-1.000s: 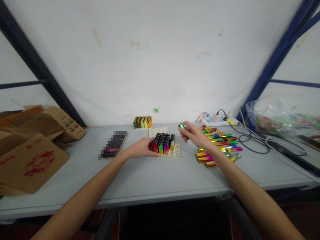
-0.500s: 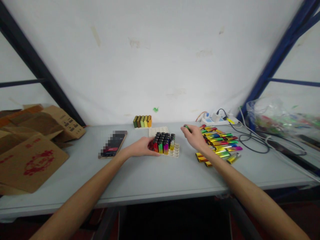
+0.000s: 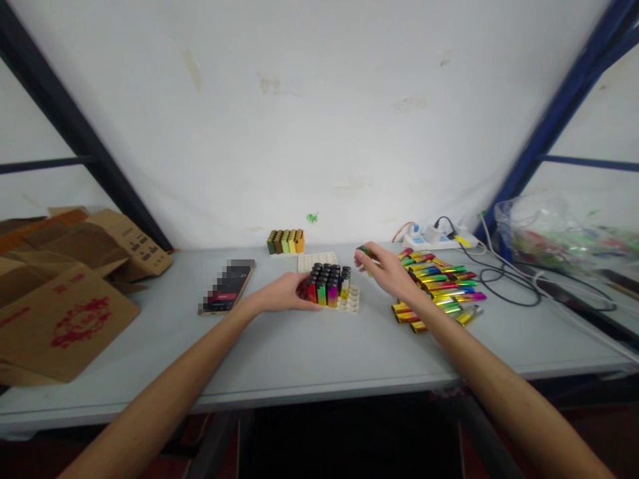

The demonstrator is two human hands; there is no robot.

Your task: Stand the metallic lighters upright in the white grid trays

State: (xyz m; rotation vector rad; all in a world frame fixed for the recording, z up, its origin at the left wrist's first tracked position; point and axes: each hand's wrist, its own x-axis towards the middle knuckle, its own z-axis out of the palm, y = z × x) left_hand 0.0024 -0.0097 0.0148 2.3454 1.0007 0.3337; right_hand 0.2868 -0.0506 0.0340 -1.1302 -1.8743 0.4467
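Several shiny coloured lighters (image 3: 327, 286) stand upright, packed in rows in a white tray with round-edged slots (image 3: 354, 299). My left hand (image 3: 287, 293) is closed against the left side of this block, thumb at the near side and fingers behind, holding the tray and its lighters. Just right of the tray and above the table, my right hand (image 3: 382, 266) pinches a single lighter (image 3: 363, 249); only its dark greenish end shows, the rest lies hidden in the fingers. Beside my right forearm, a loose pile of metallic lighters (image 3: 444, 287) lies flat.
Behind the filled tray lies another white tray (image 3: 319, 261), with a block of yellow and green lighters (image 3: 285, 241) near the wall. A phone (image 3: 227, 287) and cardboard boxes (image 3: 74, 299) are at left. A power strip (image 3: 434, 238), cables (image 3: 509, 293) and plastic bag (image 3: 544, 226) occupy the right.
My right hand has moved slightly left and turned, bringing the lighter nearer the tray. My left hand stays at the block's left side.
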